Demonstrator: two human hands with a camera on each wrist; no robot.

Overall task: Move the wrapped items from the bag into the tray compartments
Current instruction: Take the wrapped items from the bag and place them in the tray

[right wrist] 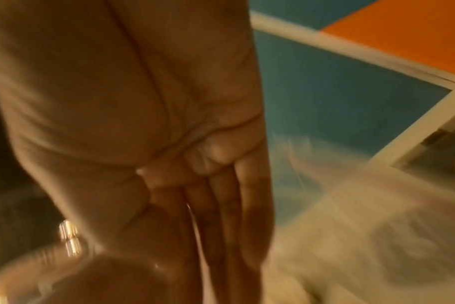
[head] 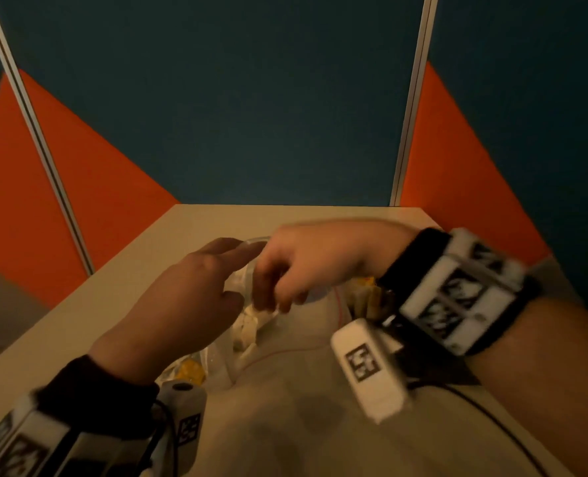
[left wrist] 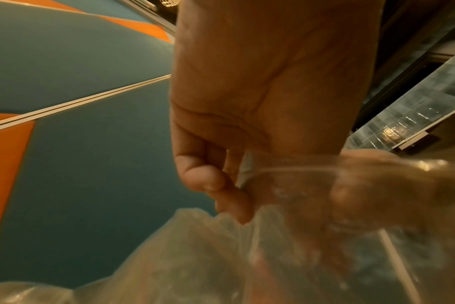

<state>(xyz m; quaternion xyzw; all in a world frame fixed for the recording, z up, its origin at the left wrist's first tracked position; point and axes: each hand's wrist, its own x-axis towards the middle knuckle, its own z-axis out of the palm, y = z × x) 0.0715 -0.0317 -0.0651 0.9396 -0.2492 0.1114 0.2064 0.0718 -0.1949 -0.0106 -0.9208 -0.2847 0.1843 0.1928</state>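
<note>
Table [head: 320, 425] across lower half of head view, partition panels [head: 237, 98] behind it filling upper half. Plastic bag [head: 285, 356] on table at lower centre, mouth toward frame centre. Left hand [head: 182, 297] left of centre at bag mouth; right hand [head: 313, 266] just right of it, over the mouth, fingers down into it. Wrapped items [head: 248, 325] inside bag below both hands; more [head: 191, 370] lower left, and others [head: 365, 297] right of centre beneath right wrist.
</note>
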